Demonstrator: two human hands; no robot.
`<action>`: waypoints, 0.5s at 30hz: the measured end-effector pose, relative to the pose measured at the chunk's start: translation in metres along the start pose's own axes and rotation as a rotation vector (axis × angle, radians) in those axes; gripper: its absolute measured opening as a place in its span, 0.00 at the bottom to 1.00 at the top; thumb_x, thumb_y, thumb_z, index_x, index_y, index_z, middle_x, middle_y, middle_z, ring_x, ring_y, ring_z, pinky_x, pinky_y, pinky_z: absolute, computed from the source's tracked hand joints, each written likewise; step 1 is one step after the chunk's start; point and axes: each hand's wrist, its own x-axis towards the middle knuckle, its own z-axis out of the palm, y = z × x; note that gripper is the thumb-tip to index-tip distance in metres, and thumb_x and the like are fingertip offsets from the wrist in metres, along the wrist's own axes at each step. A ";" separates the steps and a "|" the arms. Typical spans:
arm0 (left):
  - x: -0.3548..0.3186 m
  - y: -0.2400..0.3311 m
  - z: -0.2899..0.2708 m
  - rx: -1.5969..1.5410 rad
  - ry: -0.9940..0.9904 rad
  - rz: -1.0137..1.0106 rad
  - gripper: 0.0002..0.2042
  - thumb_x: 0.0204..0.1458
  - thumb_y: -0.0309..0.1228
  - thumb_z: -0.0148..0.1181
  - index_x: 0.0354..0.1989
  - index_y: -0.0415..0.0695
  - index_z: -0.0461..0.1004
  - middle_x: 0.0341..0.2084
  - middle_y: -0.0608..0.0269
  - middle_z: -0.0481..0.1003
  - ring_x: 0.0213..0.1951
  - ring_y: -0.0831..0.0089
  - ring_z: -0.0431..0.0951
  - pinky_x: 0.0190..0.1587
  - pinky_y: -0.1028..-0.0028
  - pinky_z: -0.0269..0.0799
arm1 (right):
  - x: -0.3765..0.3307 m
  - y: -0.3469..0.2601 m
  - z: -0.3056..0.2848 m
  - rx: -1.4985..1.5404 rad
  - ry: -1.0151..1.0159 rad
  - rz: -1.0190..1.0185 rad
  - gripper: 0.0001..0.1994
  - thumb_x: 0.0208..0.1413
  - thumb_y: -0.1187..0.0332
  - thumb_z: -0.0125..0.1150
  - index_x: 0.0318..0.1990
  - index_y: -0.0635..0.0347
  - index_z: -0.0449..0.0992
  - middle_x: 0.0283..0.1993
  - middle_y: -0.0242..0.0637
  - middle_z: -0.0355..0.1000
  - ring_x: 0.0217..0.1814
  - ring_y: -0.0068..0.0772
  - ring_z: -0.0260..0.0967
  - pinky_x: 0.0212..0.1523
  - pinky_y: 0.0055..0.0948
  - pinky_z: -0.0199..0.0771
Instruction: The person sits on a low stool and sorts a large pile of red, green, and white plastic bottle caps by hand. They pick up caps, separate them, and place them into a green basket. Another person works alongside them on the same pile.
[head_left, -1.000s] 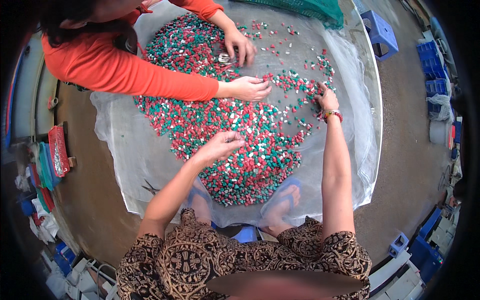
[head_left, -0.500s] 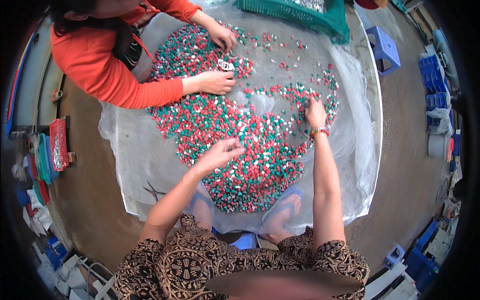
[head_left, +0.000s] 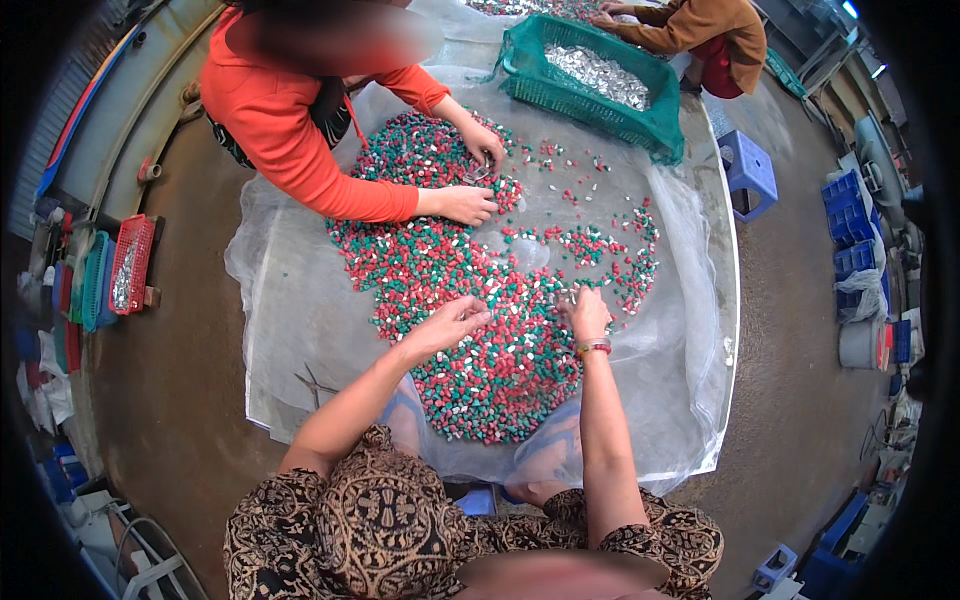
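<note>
A wide pile of small red, green and white pebble-like pieces [head_left: 500,360] spreads over a translucent sheet [head_left: 310,330] in front of me. Above the pile's left middle is my left hand [head_left: 448,328], its fingers loosely bent and apart, with nothing visible in them. My right hand [head_left: 588,315] reaches down at the pile's right side, fingers drawn together near a small pale piece; what they hold is too small to make out. Across from me, a person in a red-orange top has both hands [head_left: 467,205] in the pile, beside a small shiny metal piece [head_left: 477,173].
A green netted basket [head_left: 535,88] of silvery metal parts stands at the far side. Scissors-like pliers [head_left: 316,384] lie left of the pile. On the right floor is a blue stool [head_left: 750,175]. Another person [head_left: 710,40] works at the far right.
My right hand has moved left and nearer, from the scattered pieces to the main pile. My left hand stays above the pile. The view has tilted up, showing more of the far side.
</note>
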 end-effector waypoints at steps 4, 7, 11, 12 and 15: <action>-0.005 0.011 0.002 0.145 -0.039 0.041 0.16 0.57 0.43 0.52 0.44 0.42 0.67 0.22 0.72 0.64 0.21 0.86 0.61 0.19 0.81 0.56 | -0.007 0.003 -0.005 -0.022 -0.021 -0.046 0.17 0.41 0.63 0.68 0.36 0.63 0.71 0.37 0.52 0.70 0.38 0.54 0.71 0.36 0.45 0.73; -0.006 0.018 0.003 0.087 -0.052 -0.020 0.17 0.57 0.43 0.52 0.45 0.42 0.66 0.23 0.70 0.65 0.21 0.85 0.61 0.19 0.80 0.57 | -0.008 0.004 -0.019 0.327 0.027 -0.072 0.13 0.44 0.71 0.61 0.39 0.62 0.69 0.34 0.48 0.70 0.35 0.45 0.72 0.34 0.40 0.75; -0.001 0.022 0.006 0.088 0.056 0.238 0.16 0.59 0.41 0.47 0.47 0.41 0.66 0.26 0.69 0.66 0.26 0.82 0.67 0.23 0.78 0.65 | -0.032 -0.015 -0.032 1.679 -0.545 0.314 0.26 0.46 0.78 0.54 0.56 0.60 0.62 0.33 0.37 0.68 0.37 0.34 0.69 0.45 0.36 0.74; 0.001 0.023 0.007 0.116 0.111 0.265 0.15 0.60 0.38 0.46 0.46 0.41 0.66 0.32 0.65 0.68 0.33 0.77 0.69 0.30 0.75 0.68 | -0.040 -0.031 -0.028 1.847 -0.593 0.302 0.26 0.47 0.77 0.55 0.58 0.62 0.61 0.38 0.40 0.68 0.42 0.38 0.69 0.47 0.39 0.73; 0.005 0.026 0.014 0.357 0.296 0.655 0.13 0.59 0.34 0.44 0.46 0.39 0.68 0.41 0.55 0.70 0.46 0.66 0.71 0.45 0.68 0.69 | -0.073 -0.082 -0.005 2.324 -0.760 0.456 0.24 0.55 0.66 0.55 0.58 0.62 0.61 0.48 0.44 0.68 0.52 0.44 0.66 0.54 0.47 0.67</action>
